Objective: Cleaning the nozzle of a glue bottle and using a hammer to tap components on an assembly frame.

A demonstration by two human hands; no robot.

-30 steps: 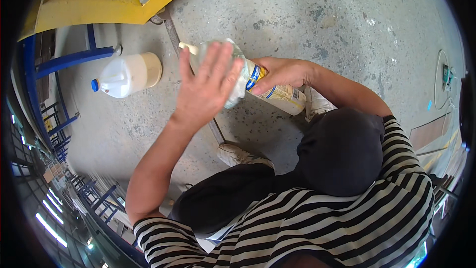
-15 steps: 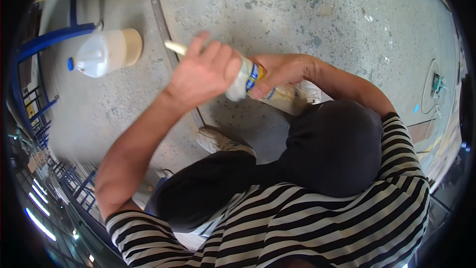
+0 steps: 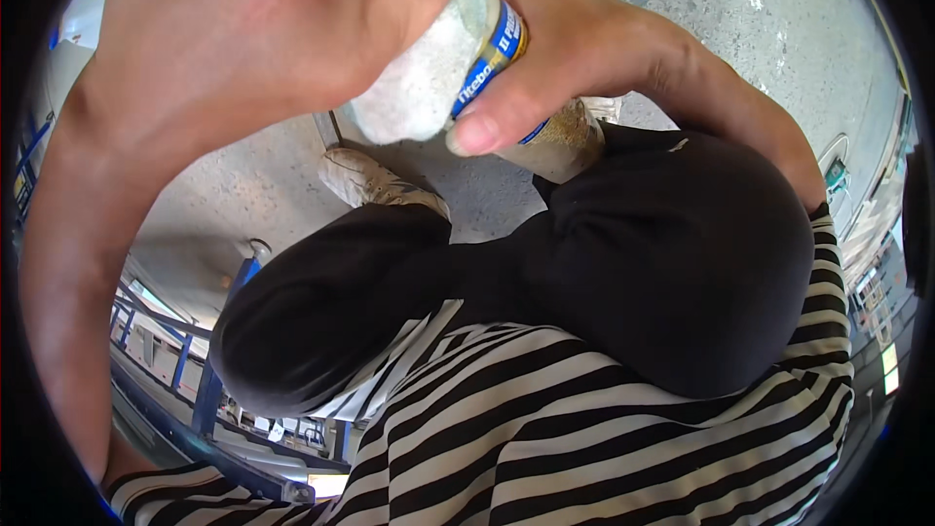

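A bottle [image 3: 489, 60] is held up over the gray floor [image 3: 263, 175], between the two hands. It leans, with one end far and to the left and its bottom end near and to the right. The right hand [image 3: 575, 44] is clamped on the middle of the bottle, just by a blue and yellow label, and its thumb lies across the near side. The left hand [image 3: 321, 19] is bent over the far left end, where a whitish, smudgy part pokes out from under it. Its fingertips are out of sight, so I cannot tell how tightly it is closed. The hands are close together, with the whitish part and the label showing between them. The bottom of the bottle is right by the right knee [image 3: 682, 253], in black pants; I cannot tell if they touch. A dirty, light shoe [image 3: 365, 180] is on the floor, nearer than the bottle and to its left.
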